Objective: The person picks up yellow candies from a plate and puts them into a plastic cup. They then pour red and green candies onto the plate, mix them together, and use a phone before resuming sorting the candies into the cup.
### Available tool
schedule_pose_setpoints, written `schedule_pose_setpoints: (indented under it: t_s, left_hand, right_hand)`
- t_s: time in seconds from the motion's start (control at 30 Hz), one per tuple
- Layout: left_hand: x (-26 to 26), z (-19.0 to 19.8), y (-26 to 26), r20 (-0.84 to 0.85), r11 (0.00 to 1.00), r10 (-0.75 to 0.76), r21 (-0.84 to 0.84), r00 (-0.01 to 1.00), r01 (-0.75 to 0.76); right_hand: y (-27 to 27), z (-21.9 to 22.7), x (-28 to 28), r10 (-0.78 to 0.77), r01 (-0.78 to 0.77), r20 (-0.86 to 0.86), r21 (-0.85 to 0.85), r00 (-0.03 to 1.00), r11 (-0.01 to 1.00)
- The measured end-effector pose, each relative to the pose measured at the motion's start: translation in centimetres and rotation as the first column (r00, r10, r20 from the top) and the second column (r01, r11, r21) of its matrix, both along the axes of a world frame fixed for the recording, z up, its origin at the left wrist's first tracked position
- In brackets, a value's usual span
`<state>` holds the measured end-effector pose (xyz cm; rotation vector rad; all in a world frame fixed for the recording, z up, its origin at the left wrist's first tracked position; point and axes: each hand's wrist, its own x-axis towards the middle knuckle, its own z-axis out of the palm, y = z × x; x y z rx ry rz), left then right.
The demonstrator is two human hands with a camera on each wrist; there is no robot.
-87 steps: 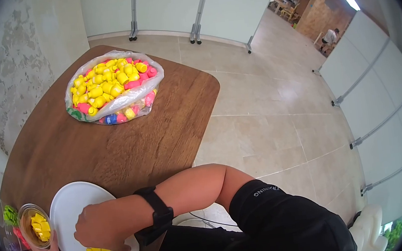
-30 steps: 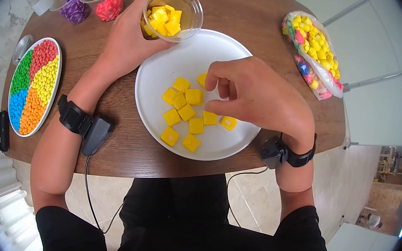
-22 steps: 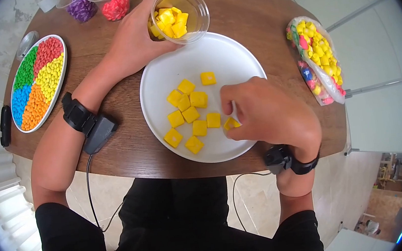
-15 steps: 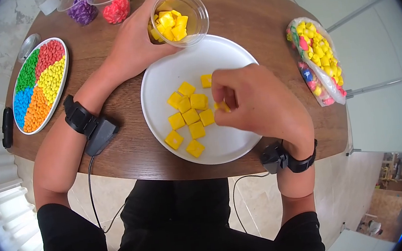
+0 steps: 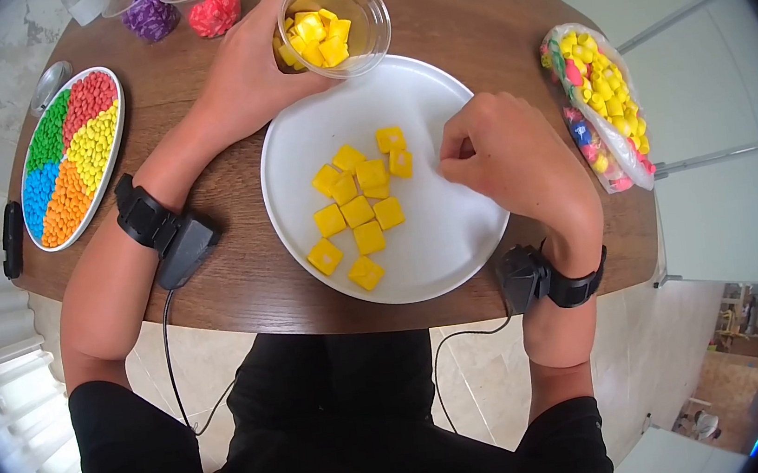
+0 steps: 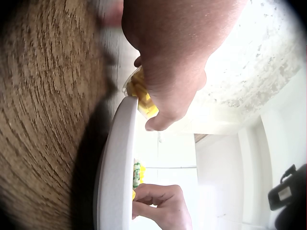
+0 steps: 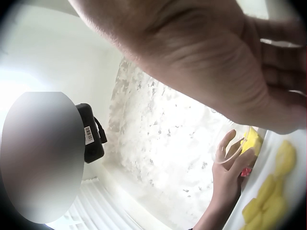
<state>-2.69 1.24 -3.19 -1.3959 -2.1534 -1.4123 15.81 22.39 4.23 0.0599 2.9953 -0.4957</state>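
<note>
My left hand [image 5: 250,69] grips a clear plastic cup [image 5: 371,24] with yellow square candies [image 5: 319,40] inside, just over the far rim of a round white plate [image 5: 293,139]. On the plate lie several more yellow square candies [image 5: 368,238], mostly grouped left of its middle, two of them touching near the top right of the group. My right hand [image 5: 515,156] hovers over the plate's right side, fingers loosely curled, thumb near the index finger, with no candy showing between them. In the right wrist view its fingers [image 7: 283,67] are partly cut off by the frame edge.
An oval plate [image 5: 118,140] of small colored pieces sorted by color stands at the left. Behind are clear cups with purple pieces [image 5: 150,19] and pink pieces [image 5: 213,12]. A plastic bag [image 5: 603,108] of yellow and pink bottle-shaped items lies at the right table edge.
The head view has swung round to the plate. My right hand has slid a yellow candy up and left beside another, let go, and drawn away to the right. The left hand keeps the cup.
</note>
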Motion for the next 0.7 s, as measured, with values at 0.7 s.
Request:
schedule_pose_setpoints:
  t_s: [0.7]
  left_hand:
    - [-0.4, -0.1, 0.0, -0.012, 1.000, 0.011, 0.013, 1.000, -0.011]
  right_hand:
    - [-2.4, 0.9, -0.7, -0.076, 0.076, 0.003, -0.082, 0.997, 0.994]
